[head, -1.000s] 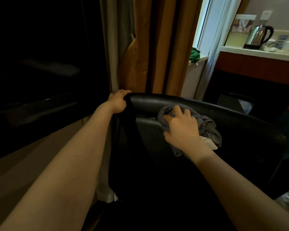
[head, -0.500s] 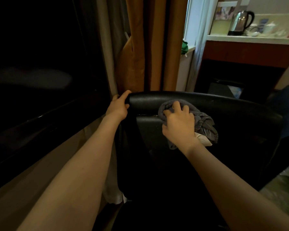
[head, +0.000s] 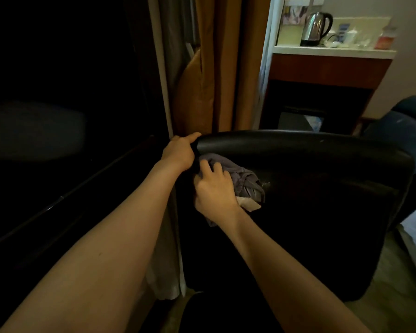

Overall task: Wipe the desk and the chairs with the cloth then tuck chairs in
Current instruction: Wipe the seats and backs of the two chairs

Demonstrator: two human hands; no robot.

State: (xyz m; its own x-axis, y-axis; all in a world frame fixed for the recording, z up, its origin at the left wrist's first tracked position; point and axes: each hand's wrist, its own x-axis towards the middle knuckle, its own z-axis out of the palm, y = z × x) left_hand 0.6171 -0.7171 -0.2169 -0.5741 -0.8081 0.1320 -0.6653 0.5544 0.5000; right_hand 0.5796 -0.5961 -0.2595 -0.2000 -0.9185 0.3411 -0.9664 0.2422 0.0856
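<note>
**Chair** (head: 298,150): black and glossy, with a padded backrest whose rounded top edge runs across the middle of the view. It is seen from behind or above; the seat is lost in shadow.

**Left grip** (head: 179,152): closed round the left top corner of the chair's backrest. The thumb lies along the top edge and the fingers wrap out of sight behind the corner.

**Right grip** (head: 214,188): just below and right of the left grip, almost touching it. The fingers are bent over a bunched cloth, holding it pressed flat to the upper left part of the backrest face.

**Cloth** (head: 244,180): grey and crumpled, lying between the right palm and the backrest. Most of its bulk spills out to the right of the fingers, and a pale corner shows at its lower edge.

**Curtain** (head: 222,68): orange-brown, hanging in folds directly behind the chair. A pale sheer panel (head: 265,68) hangs beside it on the right.

**Table** (head: 334,51): white-topped over a reddish-brown front, at upper right, well apart from the chair.

**Electric kettle** (head: 316,28): steel with a black handle, standing upright on the table. The small items beside it are too blurred to name.

**Armchair** (head: 399,126): dark blue, at the right edge behind the chair, only partly in view.

**Left side of view**: a dark surface, too dim to make out.
</note>
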